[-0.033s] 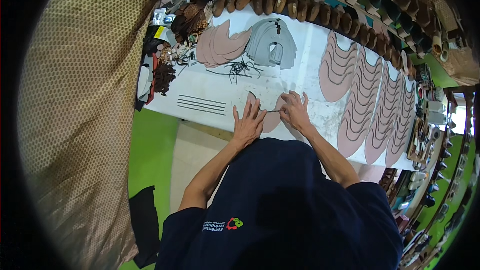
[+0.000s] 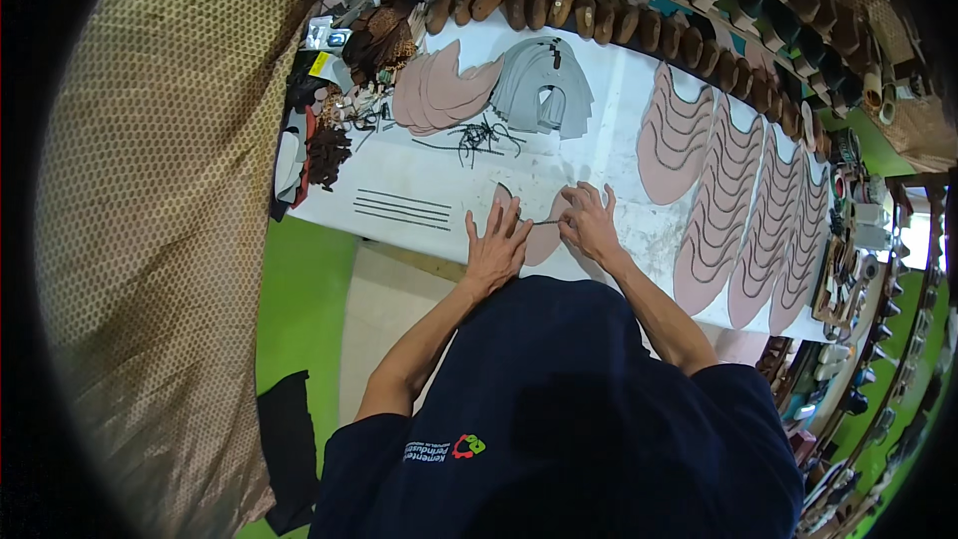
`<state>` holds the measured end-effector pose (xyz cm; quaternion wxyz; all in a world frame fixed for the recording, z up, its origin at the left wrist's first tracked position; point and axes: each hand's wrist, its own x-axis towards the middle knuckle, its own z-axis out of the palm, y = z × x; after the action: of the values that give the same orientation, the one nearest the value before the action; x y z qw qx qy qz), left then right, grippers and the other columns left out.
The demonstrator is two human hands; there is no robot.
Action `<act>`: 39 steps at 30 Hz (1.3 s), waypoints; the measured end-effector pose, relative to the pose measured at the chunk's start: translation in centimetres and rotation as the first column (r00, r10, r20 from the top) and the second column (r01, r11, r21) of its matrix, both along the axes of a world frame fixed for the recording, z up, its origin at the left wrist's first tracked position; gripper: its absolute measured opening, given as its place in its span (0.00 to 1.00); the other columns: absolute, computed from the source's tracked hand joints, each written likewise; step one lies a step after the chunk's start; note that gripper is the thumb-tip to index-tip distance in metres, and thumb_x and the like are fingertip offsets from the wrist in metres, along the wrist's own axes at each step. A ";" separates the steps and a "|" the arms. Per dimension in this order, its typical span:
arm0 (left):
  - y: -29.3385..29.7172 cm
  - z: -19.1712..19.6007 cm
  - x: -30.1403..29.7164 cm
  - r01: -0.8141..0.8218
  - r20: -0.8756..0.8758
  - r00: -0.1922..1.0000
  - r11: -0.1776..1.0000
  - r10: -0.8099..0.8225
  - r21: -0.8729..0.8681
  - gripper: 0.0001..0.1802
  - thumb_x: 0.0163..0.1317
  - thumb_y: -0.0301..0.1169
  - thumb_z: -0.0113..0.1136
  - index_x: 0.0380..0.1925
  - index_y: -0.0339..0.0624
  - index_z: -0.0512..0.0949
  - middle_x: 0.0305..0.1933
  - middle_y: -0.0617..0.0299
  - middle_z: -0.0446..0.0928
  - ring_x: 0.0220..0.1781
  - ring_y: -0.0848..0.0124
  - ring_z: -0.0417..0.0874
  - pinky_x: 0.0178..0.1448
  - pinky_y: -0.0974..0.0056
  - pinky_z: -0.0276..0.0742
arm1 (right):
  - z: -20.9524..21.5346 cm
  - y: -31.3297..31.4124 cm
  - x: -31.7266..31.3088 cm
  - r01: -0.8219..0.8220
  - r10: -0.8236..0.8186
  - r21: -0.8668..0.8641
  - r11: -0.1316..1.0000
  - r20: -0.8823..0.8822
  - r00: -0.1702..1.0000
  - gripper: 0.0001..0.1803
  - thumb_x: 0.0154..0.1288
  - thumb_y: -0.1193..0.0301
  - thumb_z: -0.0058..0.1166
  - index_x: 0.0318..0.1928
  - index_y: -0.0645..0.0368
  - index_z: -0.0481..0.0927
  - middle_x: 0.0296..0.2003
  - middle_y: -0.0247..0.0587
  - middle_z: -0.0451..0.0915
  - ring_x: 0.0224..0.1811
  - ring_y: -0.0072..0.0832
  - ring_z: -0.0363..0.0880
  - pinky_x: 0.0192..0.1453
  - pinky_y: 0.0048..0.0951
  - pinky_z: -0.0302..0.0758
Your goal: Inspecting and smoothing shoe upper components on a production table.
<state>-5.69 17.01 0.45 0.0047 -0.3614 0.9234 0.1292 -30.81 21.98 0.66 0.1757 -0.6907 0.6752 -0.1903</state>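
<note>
Head view: two hands on a pink leather piece at the white worktable's near edge.
Left hand lies flat, fingers spread, pressing the pink leather piece; right hand pinches a thin dark strip against it. Worktable.

Under my left hand lies a matt, leather-like pink piece on the smooth, scuffed white surface.

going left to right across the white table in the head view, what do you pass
dark scrap pile → thin dark strips → left hand → right hand → rows of pink cut pieces
</note>
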 end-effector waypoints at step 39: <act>0.8 0.0 -2.2 -0.042 -0.121 0.992 0.999 0.041 -0.004 0.28 0.75 0.50 0.57 0.73 0.67 0.75 0.91 0.61 0.45 0.91 0.52 0.42 0.76 0.15 0.38 | 0.0 -2.2 -0.7 -0.113 0.110 -0.042 0.993 -0.068 0.992 0.05 0.61 0.67 0.63 0.33 0.52 0.89 0.62 0.34 0.79 0.78 0.42 0.65 0.82 0.74 0.45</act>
<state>-7.90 17.82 0.48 -0.0550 -0.3721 0.9147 0.1476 -31.52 19.73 0.63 0.1480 -0.7370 0.6365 -0.1728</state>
